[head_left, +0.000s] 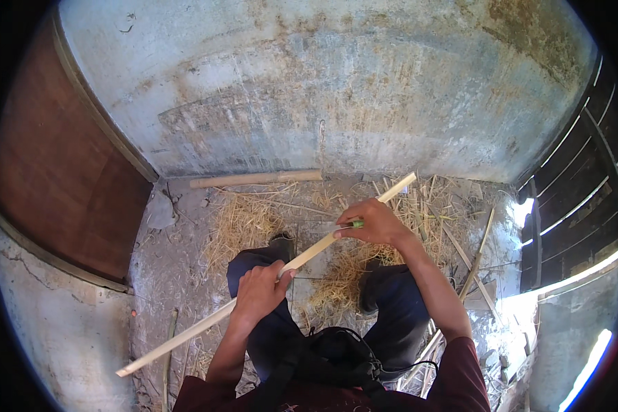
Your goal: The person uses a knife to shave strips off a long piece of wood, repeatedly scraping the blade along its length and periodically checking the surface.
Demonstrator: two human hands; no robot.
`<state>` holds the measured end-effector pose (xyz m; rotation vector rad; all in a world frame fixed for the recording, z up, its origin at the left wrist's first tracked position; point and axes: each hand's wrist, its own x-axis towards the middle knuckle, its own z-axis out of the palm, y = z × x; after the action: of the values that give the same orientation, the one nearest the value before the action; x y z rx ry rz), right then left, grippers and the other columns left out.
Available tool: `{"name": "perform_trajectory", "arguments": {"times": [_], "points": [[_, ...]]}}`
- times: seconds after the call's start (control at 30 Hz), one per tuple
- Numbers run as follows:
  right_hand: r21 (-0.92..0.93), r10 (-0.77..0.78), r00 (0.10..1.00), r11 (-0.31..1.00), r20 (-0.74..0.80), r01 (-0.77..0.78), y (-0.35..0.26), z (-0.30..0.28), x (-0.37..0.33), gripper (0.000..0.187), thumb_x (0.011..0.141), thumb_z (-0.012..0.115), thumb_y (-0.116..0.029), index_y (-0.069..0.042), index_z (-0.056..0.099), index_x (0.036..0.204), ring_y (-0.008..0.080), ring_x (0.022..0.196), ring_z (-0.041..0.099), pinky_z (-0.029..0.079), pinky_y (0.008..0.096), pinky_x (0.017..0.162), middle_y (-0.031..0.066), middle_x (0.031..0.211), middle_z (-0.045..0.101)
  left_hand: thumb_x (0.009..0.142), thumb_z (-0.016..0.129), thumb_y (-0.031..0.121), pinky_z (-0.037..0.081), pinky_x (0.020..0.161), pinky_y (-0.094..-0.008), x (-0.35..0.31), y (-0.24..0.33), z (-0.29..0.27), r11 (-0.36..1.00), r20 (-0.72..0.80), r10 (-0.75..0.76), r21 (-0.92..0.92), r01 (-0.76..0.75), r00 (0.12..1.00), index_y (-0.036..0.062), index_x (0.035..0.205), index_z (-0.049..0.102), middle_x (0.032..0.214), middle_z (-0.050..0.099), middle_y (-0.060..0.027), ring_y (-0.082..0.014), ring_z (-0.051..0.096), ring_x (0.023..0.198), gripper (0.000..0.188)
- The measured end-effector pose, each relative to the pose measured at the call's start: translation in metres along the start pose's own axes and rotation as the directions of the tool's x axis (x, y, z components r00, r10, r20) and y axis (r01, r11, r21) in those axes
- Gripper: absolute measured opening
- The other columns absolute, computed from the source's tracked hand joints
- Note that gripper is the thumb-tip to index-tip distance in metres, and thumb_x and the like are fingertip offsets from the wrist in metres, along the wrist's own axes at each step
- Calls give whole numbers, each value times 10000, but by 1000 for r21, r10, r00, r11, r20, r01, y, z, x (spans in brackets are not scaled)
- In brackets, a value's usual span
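A long pale bamboo strip [310, 253] slants across in front of me, from low at the left to high at the right. My left hand [259, 292] is closed round it near the middle, thumb lying along the upper side. Farther up, my right hand [372, 223] grips the same strip between thumb and fingers. A small green thing [356, 224] shows at the right hand's fingers; its kind is mostly hidden. Both ends of the strip stick out past the hands.
Straw-like shavings [244, 226] litter the floor round my feet. A thick bamboo pole [257, 179] lies along the stained wall [309, 89]. Loose bamboo strips [479, 250] lie at the right near a dark slatted panel [573, 182]. A brown door panel [69, 151] stands at the left.
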<state>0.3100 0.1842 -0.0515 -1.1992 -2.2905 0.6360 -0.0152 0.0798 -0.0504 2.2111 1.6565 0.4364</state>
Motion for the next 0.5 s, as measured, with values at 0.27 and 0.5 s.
{"name": "perform_trajectory", "arguments": {"times": [0.27, 0.5], "points": [[167, 233, 972, 958, 8, -231, 35, -1, -4, 337, 856, 946, -401, -102, 882, 1000, 249, 838, 746, 566, 405, 809, 106, 894, 810, 965, 830, 269, 566, 732, -511, 24, 19, -25, 991, -115, 16, -132, -31, 993, 83, 1083, 739, 852, 769, -162, -441, 744, 801, 238], [370, 430, 903, 843, -23, -391, 50, -8, -10, 332, 832, 975, -361, -71, 882, 965, 149, 794, 686, 526, 350, 756, 47, 849, 782, 897, 844, 42, 545, 664, -366, 21, 42, -47, 827, -713, 332, -96, -554, 618, 24, 1076, 749, 881, 740, -95, -261, 703, 734, 203]]}}
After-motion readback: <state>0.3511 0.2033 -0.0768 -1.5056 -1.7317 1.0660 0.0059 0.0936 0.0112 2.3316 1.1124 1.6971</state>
